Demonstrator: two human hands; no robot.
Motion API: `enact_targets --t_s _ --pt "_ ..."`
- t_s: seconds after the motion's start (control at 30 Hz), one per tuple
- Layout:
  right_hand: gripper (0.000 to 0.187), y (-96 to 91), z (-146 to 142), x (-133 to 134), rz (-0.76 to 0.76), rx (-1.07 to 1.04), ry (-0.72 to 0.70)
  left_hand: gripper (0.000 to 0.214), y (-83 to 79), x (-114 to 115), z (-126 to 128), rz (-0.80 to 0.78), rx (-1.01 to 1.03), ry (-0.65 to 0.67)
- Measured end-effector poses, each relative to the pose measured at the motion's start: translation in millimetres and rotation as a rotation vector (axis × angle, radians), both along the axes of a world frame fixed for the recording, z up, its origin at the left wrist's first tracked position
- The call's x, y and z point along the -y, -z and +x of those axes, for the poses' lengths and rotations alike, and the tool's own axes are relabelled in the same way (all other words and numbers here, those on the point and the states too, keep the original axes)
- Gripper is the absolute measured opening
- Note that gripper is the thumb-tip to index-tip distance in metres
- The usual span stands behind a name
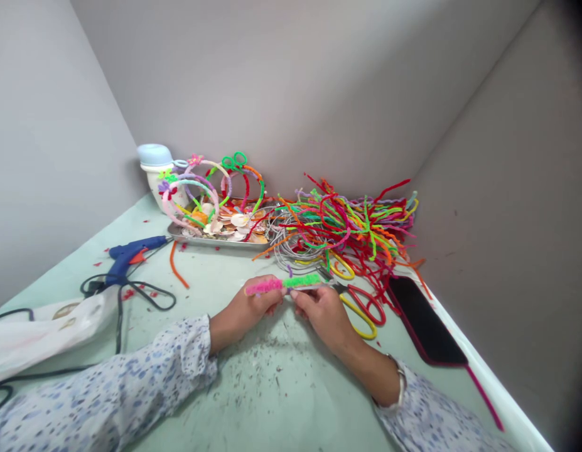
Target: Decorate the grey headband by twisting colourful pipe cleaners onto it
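Roughly, a pale green worktable (291,408) between grey walls, a tangled heap of coloured pipe cleaners (347,226) upper right of centre, a metal tray of seashells (215,242) upper left of centre, a blue hot glue gun (128,257) at left, red-handled scissors (361,307) just beside the right hand (323,317), the left hand (248,311) near it, both hands' fingers closed narrowly, holding a pink-and-green pipe-cleaner strip (284,285) at lower centre

Left of the left hand (246,311) lay a blue hot glue gun (130,256) and black-handled scissors (152,295); right of the right hand (326,317) lay red-and-yellow-handled scissors (361,307) and a black smartphone (427,320); straight ahead of both, a metal tray (215,243) held seashells (238,221).
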State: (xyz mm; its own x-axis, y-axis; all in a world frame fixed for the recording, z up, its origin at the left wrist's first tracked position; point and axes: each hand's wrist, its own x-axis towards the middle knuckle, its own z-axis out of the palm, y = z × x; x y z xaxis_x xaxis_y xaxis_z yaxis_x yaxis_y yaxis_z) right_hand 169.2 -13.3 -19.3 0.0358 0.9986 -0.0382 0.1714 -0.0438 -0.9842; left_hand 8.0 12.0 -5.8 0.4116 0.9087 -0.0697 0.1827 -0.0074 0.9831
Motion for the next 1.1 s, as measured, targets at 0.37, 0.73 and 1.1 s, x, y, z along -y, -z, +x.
enact_targets --t_s 0.37,0.73,1.1 --pt "0.018 -3.2 0.8 0.2 -0.012 0.062 0.012 0.017 10.3 -4.1 -0.8 -0.011 0.044 0.038" --pt "0.018 -3.8 2.2 -2.0 -0.010 0.038 -0.043 0.028 2.8 -2.1 0.9 -0.008 -0.043 0.029" --pt "0.016 -3.3 1.4 -1.7 -0.012 0.065 -0.025 0.020 1.6 -2.0 1.2 0.001 -0.071 0.022"
